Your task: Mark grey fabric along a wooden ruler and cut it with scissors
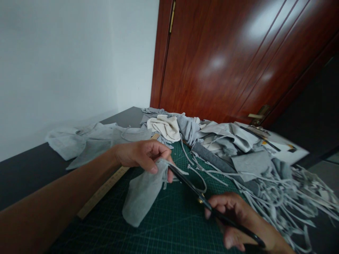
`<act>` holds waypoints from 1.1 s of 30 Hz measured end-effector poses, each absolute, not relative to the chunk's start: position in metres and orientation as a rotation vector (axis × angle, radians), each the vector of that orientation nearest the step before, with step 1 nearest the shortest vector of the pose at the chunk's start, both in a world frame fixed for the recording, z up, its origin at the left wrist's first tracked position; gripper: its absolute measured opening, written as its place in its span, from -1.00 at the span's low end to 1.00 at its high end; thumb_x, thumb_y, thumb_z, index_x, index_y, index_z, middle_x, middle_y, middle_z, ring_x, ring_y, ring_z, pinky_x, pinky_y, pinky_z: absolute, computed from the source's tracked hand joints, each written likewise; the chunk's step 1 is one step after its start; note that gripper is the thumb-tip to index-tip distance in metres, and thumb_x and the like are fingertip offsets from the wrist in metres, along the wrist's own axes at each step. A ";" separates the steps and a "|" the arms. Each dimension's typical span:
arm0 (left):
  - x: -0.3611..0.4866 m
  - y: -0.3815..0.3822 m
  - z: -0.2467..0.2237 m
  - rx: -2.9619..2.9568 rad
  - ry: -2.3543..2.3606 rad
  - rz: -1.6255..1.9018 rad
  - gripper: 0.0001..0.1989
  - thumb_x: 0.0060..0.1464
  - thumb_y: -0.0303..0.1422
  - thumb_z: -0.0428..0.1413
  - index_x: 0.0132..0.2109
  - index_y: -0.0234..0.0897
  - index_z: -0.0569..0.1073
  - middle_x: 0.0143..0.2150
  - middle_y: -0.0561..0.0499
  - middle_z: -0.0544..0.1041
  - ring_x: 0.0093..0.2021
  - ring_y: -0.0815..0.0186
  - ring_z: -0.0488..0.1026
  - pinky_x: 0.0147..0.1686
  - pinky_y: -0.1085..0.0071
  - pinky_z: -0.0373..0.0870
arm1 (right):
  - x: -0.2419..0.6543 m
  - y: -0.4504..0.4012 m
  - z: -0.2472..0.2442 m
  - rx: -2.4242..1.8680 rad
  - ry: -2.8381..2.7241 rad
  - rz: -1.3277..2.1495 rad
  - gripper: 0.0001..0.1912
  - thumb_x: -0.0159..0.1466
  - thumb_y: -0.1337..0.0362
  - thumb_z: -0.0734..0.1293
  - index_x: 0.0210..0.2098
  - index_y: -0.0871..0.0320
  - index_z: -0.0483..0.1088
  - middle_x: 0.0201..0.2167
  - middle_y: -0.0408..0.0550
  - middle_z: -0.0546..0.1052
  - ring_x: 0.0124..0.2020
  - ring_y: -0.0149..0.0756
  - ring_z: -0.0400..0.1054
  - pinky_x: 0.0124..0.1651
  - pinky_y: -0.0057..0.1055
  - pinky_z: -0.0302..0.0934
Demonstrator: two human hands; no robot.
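My left hand (148, 155) pinches the top edge of a light grey piece of fabric (144, 197), which hangs down over the green cutting mat (185, 225). In my right hand (235, 218) is a pair of black scissors (190, 187) with a brass-coloured pivot. The blade tips meet the fabric's edge close beside my left fingers. A thin pale strip of fabric sticks out along the blades there. Whether the blades are fully closed on the cloth cannot be made out.
A wooden ruler (106, 190) lies under my left forearm. Grey cloth pieces (92, 141) rest at the left, and a cream cloth (165, 127) sits at the back. Many cut strips (280, 208) are heaped at the right. A brown door (212, 63) stands behind the table.
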State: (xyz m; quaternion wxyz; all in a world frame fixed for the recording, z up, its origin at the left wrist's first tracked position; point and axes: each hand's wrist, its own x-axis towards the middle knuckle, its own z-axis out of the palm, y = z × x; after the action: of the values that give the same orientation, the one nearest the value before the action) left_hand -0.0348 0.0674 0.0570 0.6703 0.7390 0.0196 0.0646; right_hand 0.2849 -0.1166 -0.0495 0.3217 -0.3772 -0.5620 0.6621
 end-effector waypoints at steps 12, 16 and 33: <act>-0.043 0.063 0.031 1.524 0.100 0.542 -0.66 0.08 -0.26 0.44 -0.33 -0.21 0.40 -0.24 -0.03 0.68 -0.09 0.14 0.56 -0.02 0.24 0.37 | 0.276 -0.111 -0.061 -0.927 -1.423 1.670 -0.39 0.08 0.11 0.75 0.01 0.20 0.57 -0.57 -0.29 0.45 -0.72 -0.64 0.12 -0.66 -0.76 0.16; -0.037 0.054 0.027 1.481 0.145 0.605 -0.67 0.04 -0.32 0.42 -0.35 -0.22 0.38 -0.26 -0.01 0.65 -0.12 0.15 0.55 -0.04 0.25 0.38 | 0.271 -0.109 -0.060 -0.911 -1.428 1.601 -0.39 0.10 0.04 0.74 0.01 0.18 0.56 -0.55 -0.27 0.45 -0.70 -0.62 0.13 -0.66 -0.73 0.13; 0.007 -0.004 0.028 1.833 0.365 0.769 -0.75 0.19 -0.28 0.29 -0.34 -0.22 0.39 -0.33 0.09 0.45 -0.29 0.30 0.38 -0.27 0.35 0.27 | 0.213 -0.101 -0.030 -1.138 -1.112 0.940 -0.36 0.07 -0.11 0.70 -0.07 0.14 0.51 -0.39 -0.05 0.68 -0.64 -0.40 0.40 -0.61 -0.54 0.23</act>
State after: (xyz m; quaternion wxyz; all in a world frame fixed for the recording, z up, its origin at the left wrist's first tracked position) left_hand 0.0070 -0.0040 0.0275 0.5315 0.7682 0.1530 0.3225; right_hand 0.2128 -0.1011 -0.0299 0.6025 -0.4915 -0.4802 0.4061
